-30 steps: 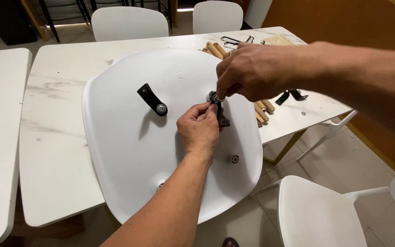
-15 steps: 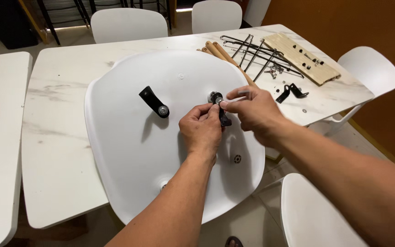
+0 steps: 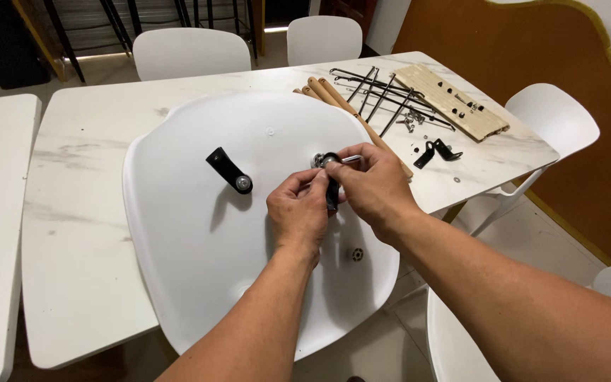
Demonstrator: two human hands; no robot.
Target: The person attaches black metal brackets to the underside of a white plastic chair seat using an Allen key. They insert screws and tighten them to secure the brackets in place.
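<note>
A white plastic chair seat (image 3: 199, 233) lies upside down on the marbled white surface (image 3: 72, 233), its near edge hanging over the rim toward the person. Both hands meet above the seat's right half. The left hand (image 3: 298, 212) has its grip pinched on a black bracket (image 3: 332, 185) that stands on the shell, thumb and forefinger holding its lower part. The right hand (image 3: 373, 185) grasps a small silver tool (image 3: 350, 160) between thumb and fingertips, its tip at the bolt (image 3: 317, 160) at the top of the bracket. A second black bracket (image 3: 229, 170) sits fixed to the left on the seat, well apart from the hands. A bare screw hole fitting (image 3: 357, 254) shows in the shell just below the right wrist. Farther back lie wooden legs (image 3: 334, 95), black metal rods (image 3: 383, 88), a flat wooden board (image 3: 450, 99) and two loose black brackets (image 3: 436, 151). White chairs (image 3: 191, 51) stand around the surface.
</note>
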